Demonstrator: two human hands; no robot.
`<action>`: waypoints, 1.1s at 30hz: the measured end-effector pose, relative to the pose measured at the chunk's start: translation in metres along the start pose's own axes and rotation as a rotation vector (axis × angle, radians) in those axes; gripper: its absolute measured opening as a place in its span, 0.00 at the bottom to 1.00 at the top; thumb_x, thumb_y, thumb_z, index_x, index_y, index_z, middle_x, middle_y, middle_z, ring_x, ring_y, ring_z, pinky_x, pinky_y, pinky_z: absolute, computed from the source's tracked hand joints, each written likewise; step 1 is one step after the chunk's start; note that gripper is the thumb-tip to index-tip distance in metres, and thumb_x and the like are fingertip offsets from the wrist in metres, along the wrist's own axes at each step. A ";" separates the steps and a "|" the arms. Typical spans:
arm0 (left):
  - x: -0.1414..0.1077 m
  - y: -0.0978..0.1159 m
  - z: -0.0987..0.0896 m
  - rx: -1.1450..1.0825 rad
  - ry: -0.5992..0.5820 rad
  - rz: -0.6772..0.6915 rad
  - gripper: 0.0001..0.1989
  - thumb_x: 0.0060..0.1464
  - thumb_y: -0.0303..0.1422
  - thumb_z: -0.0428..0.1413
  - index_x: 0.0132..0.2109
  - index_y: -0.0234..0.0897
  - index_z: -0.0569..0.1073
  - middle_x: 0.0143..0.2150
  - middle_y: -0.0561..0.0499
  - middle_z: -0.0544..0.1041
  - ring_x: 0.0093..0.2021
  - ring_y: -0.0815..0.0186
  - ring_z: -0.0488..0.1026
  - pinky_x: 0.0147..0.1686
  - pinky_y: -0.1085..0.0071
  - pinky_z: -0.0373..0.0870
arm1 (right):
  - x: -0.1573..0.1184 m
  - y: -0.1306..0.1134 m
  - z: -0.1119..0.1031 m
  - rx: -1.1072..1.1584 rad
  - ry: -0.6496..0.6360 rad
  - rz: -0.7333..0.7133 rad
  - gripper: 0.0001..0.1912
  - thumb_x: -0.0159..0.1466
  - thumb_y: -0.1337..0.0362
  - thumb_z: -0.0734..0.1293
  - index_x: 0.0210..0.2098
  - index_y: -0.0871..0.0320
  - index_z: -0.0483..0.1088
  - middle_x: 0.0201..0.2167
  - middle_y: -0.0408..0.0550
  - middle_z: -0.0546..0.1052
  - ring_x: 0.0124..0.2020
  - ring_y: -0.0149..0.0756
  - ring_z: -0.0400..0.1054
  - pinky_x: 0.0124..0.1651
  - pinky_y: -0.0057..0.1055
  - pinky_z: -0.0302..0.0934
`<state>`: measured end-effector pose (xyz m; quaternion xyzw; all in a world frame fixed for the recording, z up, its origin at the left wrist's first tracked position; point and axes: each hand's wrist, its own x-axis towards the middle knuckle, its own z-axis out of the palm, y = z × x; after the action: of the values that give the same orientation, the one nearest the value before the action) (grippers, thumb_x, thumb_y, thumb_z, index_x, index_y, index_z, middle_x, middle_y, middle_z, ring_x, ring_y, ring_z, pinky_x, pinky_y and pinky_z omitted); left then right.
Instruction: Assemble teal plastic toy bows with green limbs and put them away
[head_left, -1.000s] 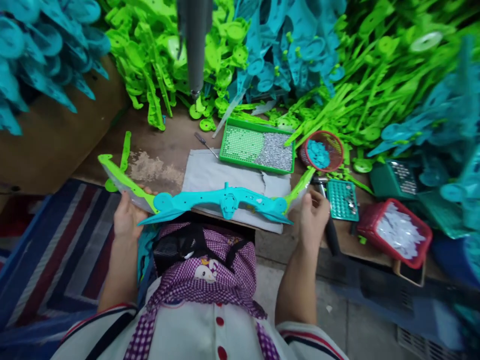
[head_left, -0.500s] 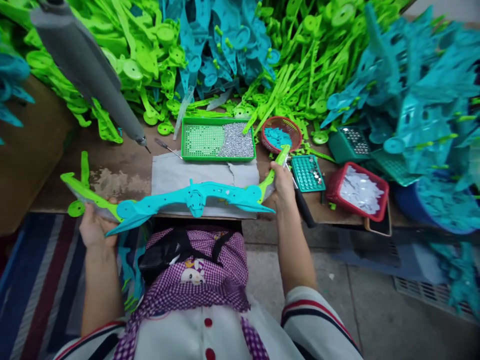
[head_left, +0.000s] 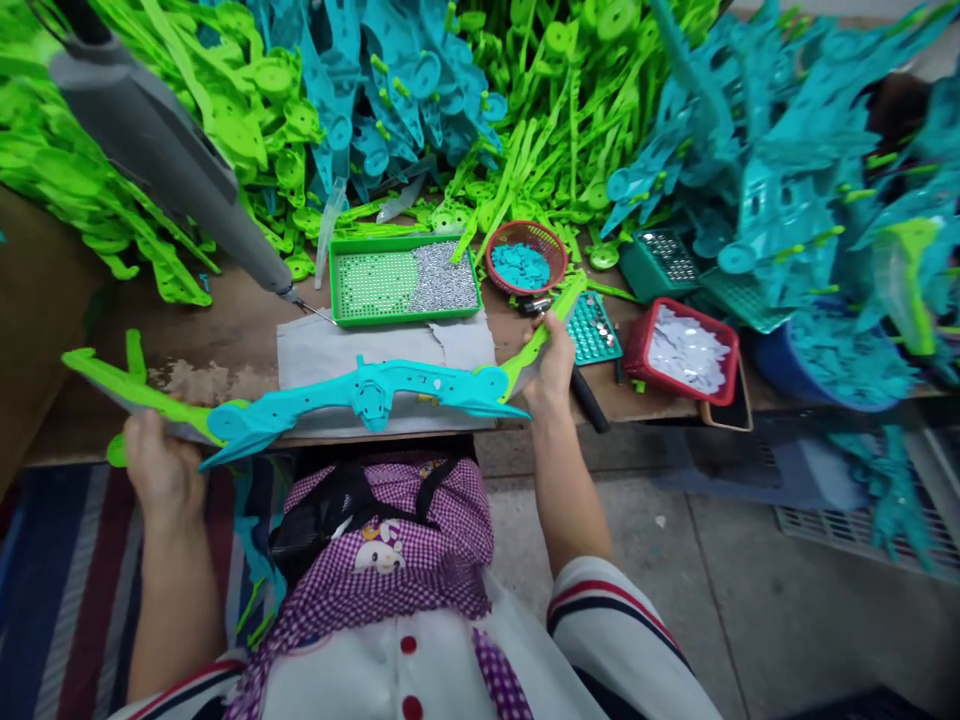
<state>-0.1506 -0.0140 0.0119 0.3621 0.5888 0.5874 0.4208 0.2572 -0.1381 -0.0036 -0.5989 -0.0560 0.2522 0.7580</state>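
A long bow-shaped plastic piece [head_left: 322, 392], blue in the middle with a green arm at each end, is held level over the table's front edge. My left hand [head_left: 161, 460] is closed around its left green arm [head_left: 150, 395]. Around the right green arm [head_left: 536, 340] my right hand [head_left: 551, 365] is closed. Beneath the piece lies a grey sheet [head_left: 360, 345]. A grey power screwdriver [head_left: 172, 170] hangs at the upper left, its tip just above the table.
Behind the sheet stands a green tray [head_left: 375, 285] with small metal screws. To its right are a red basket [head_left: 527, 258] of blue parts, a teal tray [head_left: 592, 328] and a red box [head_left: 686, 350] of white pieces. Piles of green [head_left: 547, 130] and blue parts [head_left: 787, 170] line the back.
The view has shifted to the right, so the table and its contents appear further left. Both hands keep their hold on the bow-shaped piece, whose green arms look spread slightly wider.
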 end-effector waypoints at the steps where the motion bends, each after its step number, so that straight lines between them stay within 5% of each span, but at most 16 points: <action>1: -0.011 0.003 -0.001 0.058 0.065 0.120 0.12 0.45 0.33 0.63 0.38 0.43 0.71 0.39 0.60 0.75 0.44 0.67 0.70 0.53 0.69 0.66 | 0.002 -0.002 -0.002 -0.026 -0.017 -0.010 0.19 0.53 0.47 0.69 0.26 0.55 0.62 0.17 0.34 0.64 0.18 0.23 0.57 0.21 0.23 0.50; 3: -0.047 0.010 0.002 0.152 0.107 0.360 0.22 0.43 0.27 0.65 0.46 0.46 0.71 0.50 0.59 0.73 0.52 0.67 0.68 0.57 0.71 0.63 | 0.005 -0.003 -0.005 -0.072 -0.043 -0.015 0.20 0.54 0.45 0.69 0.27 0.55 0.63 0.18 0.35 0.65 0.19 0.24 0.58 0.21 0.24 0.51; 4: -0.071 0.012 0.008 0.143 0.001 0.322 0.20 0.46 0.28 0.64 0.47 0.46 0.73 0.48 0.57 0.74 0.49 0.66 0.70 0.55 0.70 0.65 | 0.006 -0.003 -0.005 -0.085 -0.053 -0.012 0.21 0.54 0.44 0.69 0.27 0.55 0.64 0.18 0.35 0.65 0.19 0.24 0.58 0.22 0.24 0.51; 7: -0.147 0.005 0.048 0.046 -0.863 -0.373 0.23 0.41 0.29 0.69 0.47 0.41 0.76 0.43 0.47 0.78 0.43 0.60 0.76 0.45 0.64 0.72 | 0.008 -0.002 -0.003 -0.096 -0.092 -0.011 0.21 0.55 0.43 0.68 0.28 0.55 0.64 0.19 0.36 0.65 0.20 0.25 0.59 0.22 0.25 0.53; 8: -0.168 -0.002 0.068 -0.027 -1.024 -0.590 0.25 0.39 0.27 0.70 0.48 0.40 0.75 0.44 0.45 0.79 0.42 0.59 0.77 0.44 0.63 0.73 | 0.007 -0.002 -0.001 -0.098 -0.107 -0.012 0.22 0.56 0.42 0.68 0.28 0.55 0.64 0.19 0.36 0.65 0.20 0.26 0.60 0.22 0.25 0.53; 9: -0.185 -0.009 0.091 -0.097 -1.066 -0.749 0.25 0.38 0.26 0.70 0.46 0.40 0.76 0.43 0.45 0.79 0.41 0.61 0.77 0.44 0.64 0.73 | 0.007 -0.003 0.000 -0.099 -0.119 -0.013 0.22 0.56 0.42 0.67 0.28 0.55 0.64 0.20 0.37 0.66 0.20 0.26 0.60 0.22 0.25 0.54; 12: -0.212 -0.025 0.152 -0.232 -0.962 -0.930 0.14 0.42 0.29 0.69 0.39 0.36 0.77 0.40 0.48 0.79 0.41 0.65 0.77 0.44 0.68 0.73 | 0.007 -0.008 0.001 -0.106 -0.151 0.008 0.23 0.56 0.41 0.67 0.29 0.55 0.65 0.20 0.38 0.68 0.20 0.26 0.62 0.23 0.26 0.57; 15: -0.221 -0.025 0.183 -0.318 -0.826 -0.958 0.13 0.40 0.28 0.70 0.36 0.35 0.77 0.36 0.52 0.80 0.36 0.68 0.77 0.39 0.70 0.74 | 0.007 -0.014 -0.002 -0.124 -0.151 0.007 0.22 0.56 0.41 0.68 0.29 0.55 0.67 0.20 0.38 0.70 0.22 0.27 0.64 0.25 0.26 0.60; 27: -0.231 -0.013 0.190 -0.335 -0.577 -1.033 0.09 0.41 0.24 0.68 0.30 0.35 0.76 0.31 0.54 0.80 0.35 0.68 0.79 0.44 0.68 0.75 | 0.012 -0.006 -0.019 -0.190 -0.173 -0.063 0.28 0.53 0.35 0.67 0.32 0.54 0.68 0.26 0.39 0.68 0.28 0.28 0.62 0.33 0.27 0.59; 33: -0.225 -0.032 0.192 -0.243 -0.698 -0.874 0.13 0.37 0.29 0.69 0.33 0.34 0.77 0.35 0.52 0.81 0.37 0.65 0.79 0.46 0.65 0.75 | 0.005 -0.010 -0.038 -0.271 -0.226 0.001 0.31 0.51 0.31 0.65 0.36 0.52 0.68 0.28 0.39 0.67 0.29 0.30 0.62 0.32 0.28 0.59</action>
<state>0.1147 -0.1485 0.0047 0.2065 0.4384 0.2677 0.8328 0.2792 -0.1706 -0.0057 -0.6636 -0.1740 0.3083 0.6591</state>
